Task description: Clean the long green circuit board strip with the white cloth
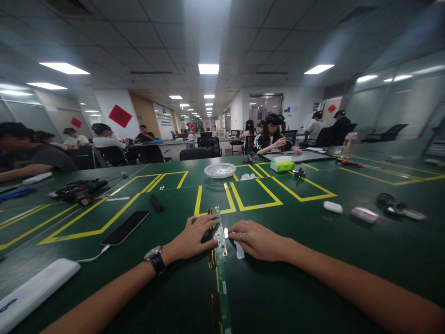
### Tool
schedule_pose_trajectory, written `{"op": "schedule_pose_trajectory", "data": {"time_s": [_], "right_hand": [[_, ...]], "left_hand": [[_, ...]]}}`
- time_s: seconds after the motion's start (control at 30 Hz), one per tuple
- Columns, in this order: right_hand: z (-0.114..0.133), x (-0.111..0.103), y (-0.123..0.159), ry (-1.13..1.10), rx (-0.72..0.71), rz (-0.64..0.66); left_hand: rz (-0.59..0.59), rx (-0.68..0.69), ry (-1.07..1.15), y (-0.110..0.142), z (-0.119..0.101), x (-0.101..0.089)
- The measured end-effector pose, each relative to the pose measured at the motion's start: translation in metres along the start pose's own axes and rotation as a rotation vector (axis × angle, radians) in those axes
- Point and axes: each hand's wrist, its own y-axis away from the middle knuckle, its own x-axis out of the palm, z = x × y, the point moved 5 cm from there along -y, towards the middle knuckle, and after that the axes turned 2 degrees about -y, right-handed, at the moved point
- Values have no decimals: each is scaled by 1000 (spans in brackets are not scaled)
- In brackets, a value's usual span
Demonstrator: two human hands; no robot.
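A long, narrow green circuit board (221, 273) with copper-coloured flex strips (215, 308) along its left side runs from the near edge of view towards the middle of the table. My left hand (194, 236) holds it down on the tabletop, thumb and fingertips pressing on its left side. Close to the board's right edge is my right hand (259, 239), its fingers closed together on a white tissue (239, 250) that sticks out beneath them. A small whitish piece (225, 233) shows at the right fingertips; what it is, I cannot make out.
Left of my hands lie a phone (125, 227) on a white cable, a white power bank (38, 292) and a small black block (156, 202). Ahead stands a white plastic basket (219, 170). A white case (333, 207) lies right. Across the table, a person (273, 137) works.
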Motion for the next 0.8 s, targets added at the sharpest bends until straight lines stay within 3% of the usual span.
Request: {"op": "schedule_pose_trajectory", "data": {"time_s": [0.8], "right_hand": [[2,9,-1,100,44,-22]], "left_hand": [[-4,5,-21,0,1,1]]}}
